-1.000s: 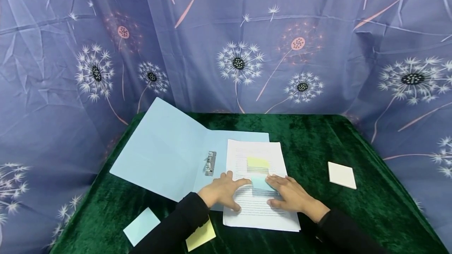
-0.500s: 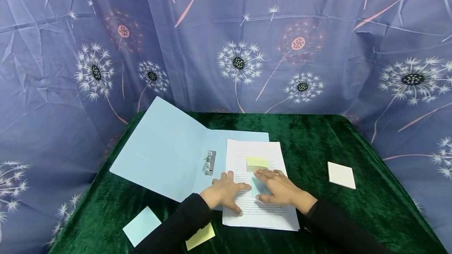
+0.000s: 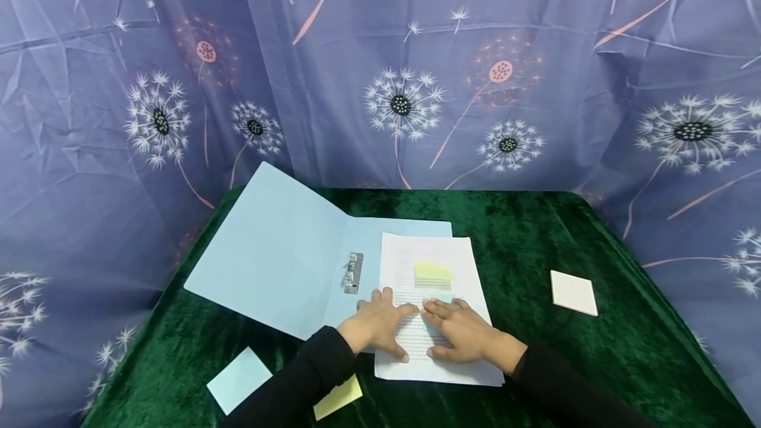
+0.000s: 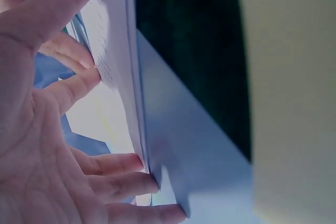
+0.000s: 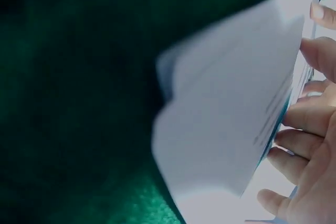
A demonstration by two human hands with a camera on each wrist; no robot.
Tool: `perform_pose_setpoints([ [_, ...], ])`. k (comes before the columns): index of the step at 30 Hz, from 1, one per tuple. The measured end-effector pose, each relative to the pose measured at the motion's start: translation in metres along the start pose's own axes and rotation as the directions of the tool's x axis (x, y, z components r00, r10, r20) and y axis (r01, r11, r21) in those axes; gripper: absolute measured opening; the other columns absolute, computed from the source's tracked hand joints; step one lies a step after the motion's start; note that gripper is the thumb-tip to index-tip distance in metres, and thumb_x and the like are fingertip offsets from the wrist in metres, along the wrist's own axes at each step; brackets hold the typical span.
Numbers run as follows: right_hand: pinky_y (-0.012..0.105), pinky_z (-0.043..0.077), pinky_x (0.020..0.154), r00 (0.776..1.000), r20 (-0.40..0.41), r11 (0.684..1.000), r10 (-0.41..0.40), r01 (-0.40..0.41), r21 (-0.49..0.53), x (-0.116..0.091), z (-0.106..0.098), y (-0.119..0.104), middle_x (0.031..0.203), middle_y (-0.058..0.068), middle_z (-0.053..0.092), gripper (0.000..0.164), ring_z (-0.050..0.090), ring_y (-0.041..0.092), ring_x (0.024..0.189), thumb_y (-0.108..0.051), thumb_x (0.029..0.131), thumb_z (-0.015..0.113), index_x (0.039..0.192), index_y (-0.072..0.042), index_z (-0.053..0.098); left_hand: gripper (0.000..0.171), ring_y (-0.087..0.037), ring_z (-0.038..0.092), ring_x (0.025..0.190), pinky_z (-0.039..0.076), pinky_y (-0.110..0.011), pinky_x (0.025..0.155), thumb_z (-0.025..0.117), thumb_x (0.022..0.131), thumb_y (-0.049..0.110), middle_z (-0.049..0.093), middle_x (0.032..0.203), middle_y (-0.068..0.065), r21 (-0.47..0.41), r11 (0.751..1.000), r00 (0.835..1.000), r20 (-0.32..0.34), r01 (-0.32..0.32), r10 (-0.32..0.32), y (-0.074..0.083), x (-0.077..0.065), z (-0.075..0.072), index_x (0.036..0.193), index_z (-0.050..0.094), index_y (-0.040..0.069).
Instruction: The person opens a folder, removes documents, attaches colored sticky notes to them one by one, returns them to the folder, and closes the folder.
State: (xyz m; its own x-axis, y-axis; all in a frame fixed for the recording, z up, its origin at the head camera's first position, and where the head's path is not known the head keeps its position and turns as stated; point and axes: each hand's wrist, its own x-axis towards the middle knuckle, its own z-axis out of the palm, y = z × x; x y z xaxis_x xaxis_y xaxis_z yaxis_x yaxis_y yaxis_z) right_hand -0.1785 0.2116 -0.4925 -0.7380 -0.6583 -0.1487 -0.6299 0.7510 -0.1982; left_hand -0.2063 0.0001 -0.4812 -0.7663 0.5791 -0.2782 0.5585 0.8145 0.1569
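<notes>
- Our left hand (image 3: pixel 380 325) lies with its fingers spread and almost straight, gripping nothing, its fingertips along the left edge of the printed sheets (image 3: pixel 436 364) and its thumb on the page.
- Our right hand (image 3: pixel 460 334) rests with extended fingers over the pale blue note (image 3: pixel 440 296), pressing it rather than grasping it; the note's far edge shows beyond our fingers.
- On the same page, the yellow note (image 3: pixel 433 271) sits just beyond the blue one, the two close together and both well inside the page edges.
- We see the sheets on the right half of the spread folder (image 3: pixel 273 263), running past its right and near edges onto the green cloth (image 3: pixel 594 362).
- Left of the sheets, a strip of folder separates their edge from the metal clip (image 3: pixel 353 273).
- To our right, a broad stretch of cloth runs between the sheets and the white pad (image 3: pixel 573 292), which lies well short of the table's right edge.
- On the near left lie the blue pad (image 3: pixel 239 380) and the yellow pad (image 3: pixel 339 398), well apart, our left sleeve (image 3: pixel 297 382) reaching between them and hiding part of the yellow one.
</notes>
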Motion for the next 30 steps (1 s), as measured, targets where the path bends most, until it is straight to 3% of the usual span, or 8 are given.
perform_pose_setpoints([
  [16, 0.062, 0.032, 0.1, 0.998, 0.049, 0.997, -0.042, 0.039, 0.068, -0.026, 0.002, -0.016, 0.147, 0.013, 0.042, 0.06, 0.038, 0.029, 0.135, -0.041, 0.094, 0.058, 0.139, -0.003, 0.051, 0.074, -0.023, 0.036, 0.093, 0.041, -0.044, 0.071, 0.083, 0.067, 0.054, 0.042, 0.113, -0.01, -0.026, 0.998, 0.998, 0.03, -0.05, 0.051, -0.003, -0.001, -0.001, 0.133, 0.051, 0.052],
  [19, 0.061, 0.035, 0.097, 0.998, 0.006, 0.995, -0.068, 0.067, 0.071, -0.025, 0.001, -0.012, 0.143, 0.012, 0.048, 0.057, 0.044, 0.027, 0.131, -0.041, 0.094, 0.059, 0.136, -0.004, 0.054, 0.072, -0.022, 0.036, 0.093, 0.041, -0.044, 0.072, 0.082, 0.067, 0.054, 0.042, 0.112, -0.009, -0.028, 0.999, 0.998, 0.038, -0.044, 0.045, -0.002, -0.001, -0.002, 0.133, 0.052, 0.052],
  [25, 0.061, 0.037, 0.095, 0.982, -0.175, 0.995, -0.075, 0.084, 0.046, -0.016, -0.004, 0.001, 0.133, 0.015, 0.056, 0.052, 0.051, 0.03, 0.122, -0.03, 0.091, 0.059, 0.132, 0.001, 0.056, 0.073, -0.023, 0.035, 0.093, 0.041, -0.044, 0.071, 0.082, 0.067, 0.055, 0.042, 0.113, -0.009, -0.016, 0.999, 0.998, 0.051, -0.037, 0.038, -0.002, -0.001, -0.002, 0.133, 0.051, 0.053],
  [30, 0.062, 0.031, 0.099, 0.989, -0.148, 0.994, -0.023, 0.038, 0.099, -0.006, -0.004, 0.008, 0.143, 0.019, 0.046, 0.06, 0.041, 0.035, 0.132, -0.028, 0.09, 0.057, 0.14, 0.004, 0.046, 0.074, -0.024, 0.037, 0.095, 0.042, -0.046, 0.072, 0.081, 0.067, 0.057, 0.042, 0.116, -0.011, 0.01, 0.999, 0.998, 0.051, -0.031, 0.03, -0.001, 0.0, -0.002, 0.133, 0.05, 0.053],
])
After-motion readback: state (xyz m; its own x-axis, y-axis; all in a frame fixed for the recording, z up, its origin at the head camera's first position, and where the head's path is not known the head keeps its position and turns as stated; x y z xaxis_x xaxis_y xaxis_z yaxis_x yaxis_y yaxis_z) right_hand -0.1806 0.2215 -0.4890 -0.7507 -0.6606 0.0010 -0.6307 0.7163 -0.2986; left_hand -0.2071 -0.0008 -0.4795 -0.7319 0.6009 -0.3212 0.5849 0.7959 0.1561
